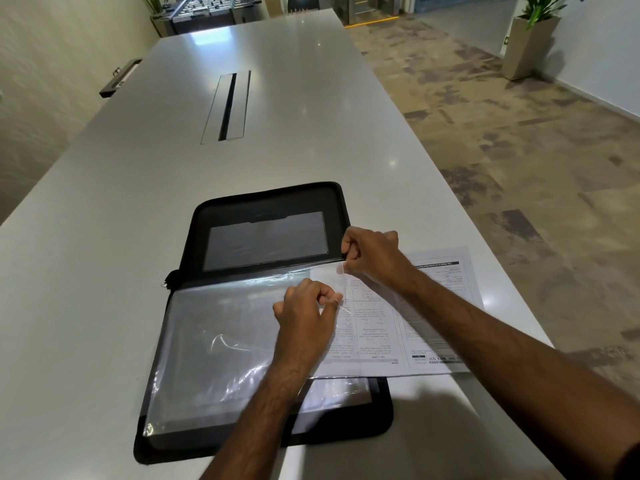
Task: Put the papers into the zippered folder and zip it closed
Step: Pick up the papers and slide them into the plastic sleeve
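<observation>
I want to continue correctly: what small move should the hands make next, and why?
Probably slide the printed white papers further left into the clear plastic sleeve of the open black zippered folder. Left hand and right hand pinch the sleeve's edge; the papers are half outside.

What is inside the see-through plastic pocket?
Printed white paper sheets are partly inside the clear plastic sleeve; the rest sticks out right. Both hands cover some.

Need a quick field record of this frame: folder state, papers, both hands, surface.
folder: black zippered folder lying open, unzipped
sleeve: clear plastic sleeve on top of its near half
papers: printed papers partly in the sleeve, sticking out to the right
left hand: pinches the sleeve's open edge
right hand: pinches the sleeve's far corner
surface: grey table
</observation>
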The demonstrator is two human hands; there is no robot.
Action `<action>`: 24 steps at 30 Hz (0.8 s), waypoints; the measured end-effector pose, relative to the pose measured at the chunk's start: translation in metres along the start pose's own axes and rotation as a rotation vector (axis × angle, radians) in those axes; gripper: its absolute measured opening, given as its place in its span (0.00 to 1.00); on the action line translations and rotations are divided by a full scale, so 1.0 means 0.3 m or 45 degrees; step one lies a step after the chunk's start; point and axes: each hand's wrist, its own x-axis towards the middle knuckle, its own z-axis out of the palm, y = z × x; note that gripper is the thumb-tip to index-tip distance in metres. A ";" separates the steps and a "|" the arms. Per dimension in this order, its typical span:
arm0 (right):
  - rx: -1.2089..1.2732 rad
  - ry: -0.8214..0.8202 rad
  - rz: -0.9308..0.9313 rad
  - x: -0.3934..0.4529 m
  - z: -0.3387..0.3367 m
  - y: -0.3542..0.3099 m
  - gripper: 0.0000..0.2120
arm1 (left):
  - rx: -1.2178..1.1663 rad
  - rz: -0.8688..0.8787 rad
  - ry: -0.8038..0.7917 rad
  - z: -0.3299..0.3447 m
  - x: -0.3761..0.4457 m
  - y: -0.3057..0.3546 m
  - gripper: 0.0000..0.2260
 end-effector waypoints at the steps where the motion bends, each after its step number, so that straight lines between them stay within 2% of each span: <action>1: 0.029 -0.035 0.007 0.005 -0.003 0.002 0.16 | 0.001 0.009 0.001 0.003 -0.002 -0.005 0.09; 7: 0.183 -0.193 0.003 0.007 -0.018 0.022 0.17 | 0.078 0.039 0.030 0.022 -0.011 -0.025 0.10; 10: 0.128 -0.227 -0.035 -0.005 -0.029 0.033 0.15 | 0.111 0.032 0.023 0.034 -0.012 -0.035 0.10; 15: -0.133 -0.090 -0.036 -0.050 -0.082 0.075 0.15 | 0.128 0.015 0.006 0.040 -0.018 -0.058 0.10; 20: -0.396 0.154 0.150 -0.115 -0.183 0.215 0.22 | 0.119 -0.003 -0.022 0.046 -0.025 -0.071 0.10; 22: -0.466 0.148 0.238 -0.136 -0.217 0.264 0.24 | 0.111 -0.011 -0.029 0.049 -0.025 -0.075 0.10; 24: -0.455 0.045 0.308 -0.150 -0.237 0.298 0.23 | 0.109 -0.016 -0.029 0.051 -0.025 -0.080 0.10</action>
